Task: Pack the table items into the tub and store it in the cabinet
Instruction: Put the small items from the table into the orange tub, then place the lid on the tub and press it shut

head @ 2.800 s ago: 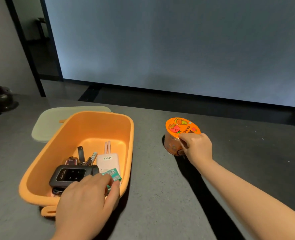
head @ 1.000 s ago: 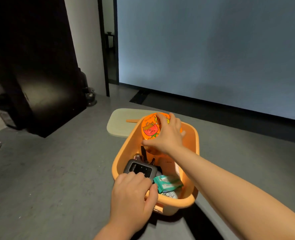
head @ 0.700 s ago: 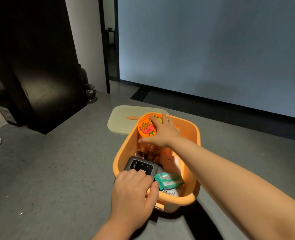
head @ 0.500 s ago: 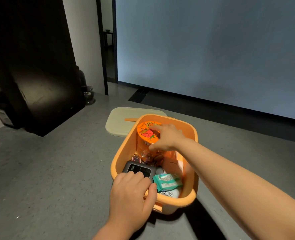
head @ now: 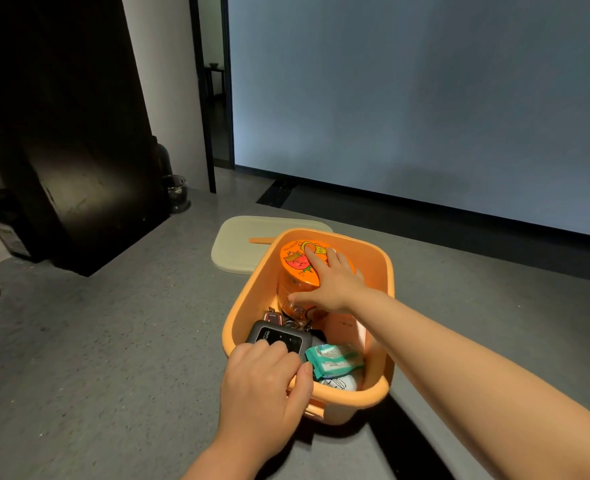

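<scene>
Head view, tub (head: 389,271): we are seeing an orange, rounded-rectangle tub sitting on the grey table (head: 113,323).
Cup (head: 295,271): orange, cartoon-printed lid, tilting inside the tub's far end.
Right hand (head: 331,282): fingers lying across the cup's lid, thumb curling against its side, holding it.
Left hand (head: 262,386): gripping the tub's near rim.
Other contents: black device (head: 278,337), teal packet (head: 333,358).
Lid (head: 245,240): pale, lying flat behind the tub.

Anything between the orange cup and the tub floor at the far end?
Nothing visible blocks it. The right hand holds the orange cup already inside the tub at its far end; the keys and black device lie nearer. The floor under the cup is hidden. The left hand grips the near rim.
</scene>
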The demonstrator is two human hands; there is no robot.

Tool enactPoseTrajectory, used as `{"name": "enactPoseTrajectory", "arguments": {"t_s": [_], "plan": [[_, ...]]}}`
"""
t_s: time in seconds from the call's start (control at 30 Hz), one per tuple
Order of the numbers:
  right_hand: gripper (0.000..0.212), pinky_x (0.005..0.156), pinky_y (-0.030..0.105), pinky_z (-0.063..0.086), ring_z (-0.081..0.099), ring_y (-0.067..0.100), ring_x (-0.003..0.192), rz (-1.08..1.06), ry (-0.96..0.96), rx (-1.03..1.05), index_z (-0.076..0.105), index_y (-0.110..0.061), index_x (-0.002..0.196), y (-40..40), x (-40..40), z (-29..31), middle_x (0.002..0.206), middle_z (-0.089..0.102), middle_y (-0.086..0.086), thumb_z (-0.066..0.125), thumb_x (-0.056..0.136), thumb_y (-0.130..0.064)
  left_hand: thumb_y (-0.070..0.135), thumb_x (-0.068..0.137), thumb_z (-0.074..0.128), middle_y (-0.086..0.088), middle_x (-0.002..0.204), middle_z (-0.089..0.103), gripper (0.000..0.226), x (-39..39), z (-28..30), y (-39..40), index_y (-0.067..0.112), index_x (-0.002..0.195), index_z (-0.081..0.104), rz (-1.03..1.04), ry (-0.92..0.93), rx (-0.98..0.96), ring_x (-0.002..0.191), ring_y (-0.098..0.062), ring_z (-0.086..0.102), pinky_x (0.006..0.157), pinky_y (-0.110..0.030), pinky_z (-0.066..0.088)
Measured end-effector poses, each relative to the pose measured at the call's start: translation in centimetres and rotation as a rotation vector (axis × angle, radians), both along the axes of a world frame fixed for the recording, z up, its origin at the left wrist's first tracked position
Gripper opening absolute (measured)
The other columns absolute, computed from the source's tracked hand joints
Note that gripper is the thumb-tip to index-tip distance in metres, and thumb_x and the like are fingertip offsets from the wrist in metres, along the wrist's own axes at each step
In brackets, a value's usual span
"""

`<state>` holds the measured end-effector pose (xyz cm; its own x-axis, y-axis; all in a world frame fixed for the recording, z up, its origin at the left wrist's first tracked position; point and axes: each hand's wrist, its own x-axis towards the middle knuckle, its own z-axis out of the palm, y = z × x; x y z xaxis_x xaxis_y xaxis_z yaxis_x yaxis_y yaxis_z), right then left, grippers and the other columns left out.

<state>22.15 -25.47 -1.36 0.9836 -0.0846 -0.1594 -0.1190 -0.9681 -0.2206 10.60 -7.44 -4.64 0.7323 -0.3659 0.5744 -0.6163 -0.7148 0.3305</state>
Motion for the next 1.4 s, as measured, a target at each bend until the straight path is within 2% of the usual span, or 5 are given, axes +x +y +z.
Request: {"name": "enactPoseTrajectory", "arguments": {"t_s": [0.67, 0.8, 1.0, 1.13, 1.4], "plan": [[0.061, 0.117, 0.042, 0.011, 0.012, 0.025, 0.147, -0.093, 0.039, -0.178, 0.005, -0.023, 0.154, 1.3, -17.3, 1.4, 0.162, 0.001, 0.010, 0.019, 0.097, -0.043, 0.024, 0.087, 0.040, -0.003, 0.048, 0.044, 0.045, 7.1, 1.0, 3.7, 0.007, 0.045, 0.043, -0.423, 0.024, 0.008, 0.052, -0.019, 0.041, 0.060, -0.035, 0.033], [0.059, 0.114, 0.043, 0.019, 0.015, 0.025, 0.147, -0.091, 0.011, -0.183, 0.009, -0.021, 0.153, 4.5, -19.6, 0.8, 0.161, 0.006, 0.014, 0.015, 0.098, -0.041, 0.037, 0.086, 0.034, 0.002, 0.074, 0.063, 0.048, 8.4, 1.3, 4.5, 0.017, 0.050, 0.060, -0.425, 0.161, -0.005, 0.080, -0.009, 0.053, 0.095, -0.041, 0.033], [0.060, 0.118, 0.032, 0.001, 0.007, 0.010, 0.148, -0.166, -0.327, 0.127, 0.025, -0.033, 0.149, 1.0, -21.4, -0.3, 0.161, 0.014, -0.006, 0.036, 0.094, -0.055, 0.027, 0.085, 0.061, 0.008, 0.133, 0.053, 0.010, 4.7, 1.7, 4.2, 0.033, 0.079, 0.068, -0.202, 0.338, -0.099, 0.135, -0.012, 0.034, 0.116, -0.040, 0.014], [0.059, 0.118, 0.036, -0.004, 0.001, 0.012, 0.148, -0.296, -0.438, 0.149, 0.029, -0.031, 0.148, -5.0, -21.3, -1.0, 0.161, 0.014, -0.003, 0.048, 0.094, -0.043, 0.033, 0.077, 0.053, 0.013, 0.144, 0.033, 0.030, -0.7, -0.6, 3.0, 0.031, 0.104, 0.063, -0.137, 0.338, -0.341, 0.139, -0.002, 0.012, 0.112, -0.034, 0.013], [0.077, 0.090, 0.030, 0.036, 0.041, 0.011, 0.114, -0.652, -0.485, 0.781, 0.014, -0.027, 0.152, -7.2, -20.6, -2.4, 0.149, 0.037, 0.000, 0.054, 0.087, -0.012, 0.035, 0.081, 0.036, 0.020, 0.153, 0.005, 0.052, -2.0, -1.3, 2.5, 0.041, 0.133, 0.036, -0.137, 0.490, -0.503, 0.135, 0.015, -0.006, 0.110, -0.027, 0.004]]}}
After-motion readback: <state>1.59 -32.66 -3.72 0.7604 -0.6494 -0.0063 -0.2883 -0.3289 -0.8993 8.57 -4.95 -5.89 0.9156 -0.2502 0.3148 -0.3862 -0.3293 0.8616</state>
